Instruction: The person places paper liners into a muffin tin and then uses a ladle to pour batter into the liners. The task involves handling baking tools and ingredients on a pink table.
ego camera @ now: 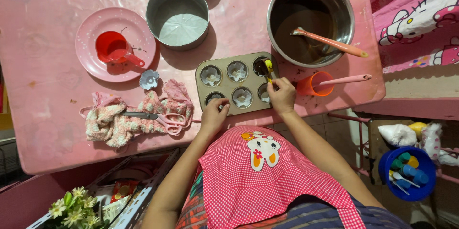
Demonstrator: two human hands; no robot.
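A six-cup muffin tin (224, 87) with paper liners lies near the pink table's front edge. My right hand (282, 95) grips a small yellow-handled spoon (267, 69) whose bowl is over the far right cup, which holds dark batter. My left hand (213, 115) rests on the tin's near edge, fingers curled over the rim by the near left cup. A large steel bowl (311, 18) of brown batter with a pink spatula (330, 42) stands just beyond the tin.
An orange measuring cup (313, 84) sits right of the tin. A pink plate (115, 43) carries a red measuring cup (112, 47). A round cake pan (178, 15), a loose liner (148, 79), a towel (129, 119) with scissors (158, 117) lie left.
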